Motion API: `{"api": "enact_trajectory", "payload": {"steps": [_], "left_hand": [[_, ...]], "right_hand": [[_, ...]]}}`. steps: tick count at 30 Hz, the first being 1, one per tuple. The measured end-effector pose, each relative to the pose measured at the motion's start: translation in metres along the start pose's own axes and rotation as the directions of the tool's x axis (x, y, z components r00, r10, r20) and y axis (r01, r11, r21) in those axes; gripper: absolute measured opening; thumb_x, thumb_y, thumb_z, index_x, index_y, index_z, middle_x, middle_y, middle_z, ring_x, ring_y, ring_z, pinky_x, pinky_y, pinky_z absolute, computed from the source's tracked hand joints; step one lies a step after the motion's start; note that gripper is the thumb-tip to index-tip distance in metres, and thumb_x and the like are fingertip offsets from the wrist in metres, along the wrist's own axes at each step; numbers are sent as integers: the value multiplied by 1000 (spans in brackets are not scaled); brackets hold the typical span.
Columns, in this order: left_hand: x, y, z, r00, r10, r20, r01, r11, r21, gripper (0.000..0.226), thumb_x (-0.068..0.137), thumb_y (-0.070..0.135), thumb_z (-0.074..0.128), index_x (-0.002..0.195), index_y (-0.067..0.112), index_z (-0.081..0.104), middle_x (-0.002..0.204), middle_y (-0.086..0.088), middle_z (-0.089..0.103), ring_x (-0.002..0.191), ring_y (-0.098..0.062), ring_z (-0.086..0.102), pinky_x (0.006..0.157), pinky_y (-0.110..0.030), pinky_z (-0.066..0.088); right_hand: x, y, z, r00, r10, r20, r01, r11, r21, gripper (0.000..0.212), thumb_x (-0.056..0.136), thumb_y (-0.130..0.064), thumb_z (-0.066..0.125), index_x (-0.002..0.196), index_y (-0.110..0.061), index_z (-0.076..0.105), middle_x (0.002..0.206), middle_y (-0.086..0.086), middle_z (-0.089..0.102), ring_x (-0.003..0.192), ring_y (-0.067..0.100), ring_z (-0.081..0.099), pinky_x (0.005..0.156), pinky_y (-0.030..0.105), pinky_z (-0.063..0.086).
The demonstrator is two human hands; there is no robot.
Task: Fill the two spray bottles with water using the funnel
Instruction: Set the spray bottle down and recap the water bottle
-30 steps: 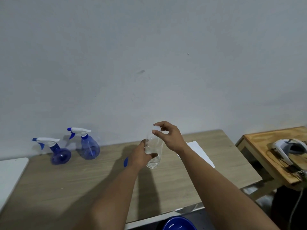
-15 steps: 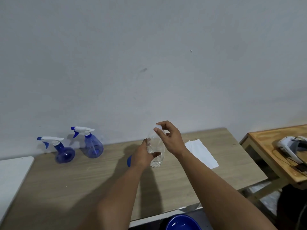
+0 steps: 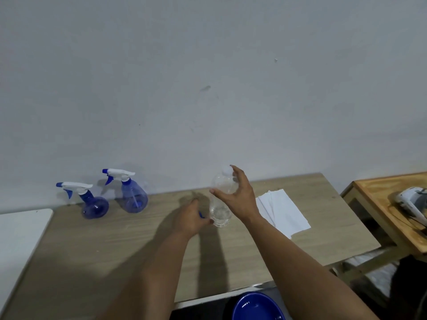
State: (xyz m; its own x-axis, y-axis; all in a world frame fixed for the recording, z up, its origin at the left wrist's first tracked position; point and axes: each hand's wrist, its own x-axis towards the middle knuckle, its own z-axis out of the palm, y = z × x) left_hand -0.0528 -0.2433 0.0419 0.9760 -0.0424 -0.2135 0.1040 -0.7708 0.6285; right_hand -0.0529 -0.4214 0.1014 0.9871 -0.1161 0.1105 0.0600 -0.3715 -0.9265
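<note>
Stage: early | two blue plastic spray bottles [image 3: 115, 199] capped, unfilled (funnel barely visible) | right hand [image 3: 238, 195] gripping clear plastic water bottle [image 3: 220, 204] | left hand [image 3: 190, 218] relaxed beside its base

Two bare forearms come into view from the bottom edge — no sleeve, cuff or glove shows on either one. The left hand [image 3: 191, 217] and the right hand [image 3: 240, 198] are both bare as well: no ring, watch, bracelet or strap can be made out on the fingers or wrists. Both arms are uncovered along the whole length that shows — whatever is worn higher up lies outside the picture.
</note>
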Motion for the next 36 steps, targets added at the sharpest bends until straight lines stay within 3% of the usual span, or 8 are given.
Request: {"api": "enact_trajectory", "payload": {"steps": [4, 8, 12, 15, 23, 28, 32, 36], "left_hand": [[4, -29, 3, 999, -49, -21, 50, 997, 65, 89, 71, 42, 85, 145, 14, 44, 146, -3, 49, 126, -26, 54, 94, -31, 43], [14, -50, 17, 998, -65, -5, 66, 996, 65, 80, 64, 43, 88, 132, 19, 53, 130, 0, 61, 113, -22, 60, 81, -27, 41], [26, -61, 32, 994, -71, -84, 78, 993, 86, 72, 62, 48, 86, 125, 26, 58, 120, 5, 66, 107, -20, 64, 85, -30, 48], [30, -62, 36, 988, -41, -149, 64, 987, 149, 60, 68, 44, 82, 120, 26, 59, 116, 4, 67, 107, -21, 63, 88, -33, 50], [41, -68, 34, 987, 12, -162, 18, 983, 181, 58, 75, 35, 80, 129, 24, 60, 125, 4, 66, 115, -20, 59, 101, -31, 45], [57, -61, 16, 984, 12, -180, 20, 984, 176, 54, 80, 31, 76, 130, 22, 59, 127, 2, 64, 115, -22, 59, 98, -31, 44], [78, -58, 2, 986, 8, -167, 27, 979, 202, 51, 82, 32, 76, 128, 18, 59, 125, -2, 64, 112, -26, 61, 91, -33, 43], [97, -63, -4, 987, -1, -160, 31, 982, 185, 48, 78, 29, 78, 122, 17, 62, 118, -4, 67, 105, -27, 63, 85, -34, 44]], "right_hand": [[-10, 24, 14, 998, 65, -7, -65, 998, 16, 96, 66, -47, 96, 143, -45, 38, 130, -25, 55, 123, -3, 52, 97, 17, 43], [-13, 59, 25, 993, 114, -32, -114, 993, 0, 83, 63, -43, 97, 130, -37, 49, 120, -19, 64, 114, 5, 62, 92, 23, 52], [-13, 79, 34, 987, 158, -18, -158, 987, -18, 76, 64, -41, 96, 123, -39, 48, 115, -20, 67, 106, 0, 65, 86, 24, 55], [-13, 85, 42, 984, 177, -32, -177, 984, -2, 78, 67, -40, 94, 128, -35, 46, 117, -16, 67, 107, 6, 67, 86, 26, 57], [-2, 82, 45, 987, 157, -45, -159, 987, -33, 68, 71, -28, 94, 118, -38, 47, 109, -18, 67, 98, -10, 63, 73, 6, 48], [26, 76, 48, 993, 118, -27, -119, 992, -37, 67, 72, -29, 93, 122, -31, 49, 113, -13, 68, 100, -5, 65, 75, 4, 46], [59, 73, 58, 996, 88, -21, -88, 996, -30, 72, 71, -33, 93, 126, -33, 47, 116, -13, 66, 105, 8, 66, 86, 17, 51], [89, 77, 69, 997, 79, 1, -79, 997, -19, 70, 73, -30, 94, 124, -33, 46, 108, -23, 64, 99, -5, 66, 86, 18, 53]]}}
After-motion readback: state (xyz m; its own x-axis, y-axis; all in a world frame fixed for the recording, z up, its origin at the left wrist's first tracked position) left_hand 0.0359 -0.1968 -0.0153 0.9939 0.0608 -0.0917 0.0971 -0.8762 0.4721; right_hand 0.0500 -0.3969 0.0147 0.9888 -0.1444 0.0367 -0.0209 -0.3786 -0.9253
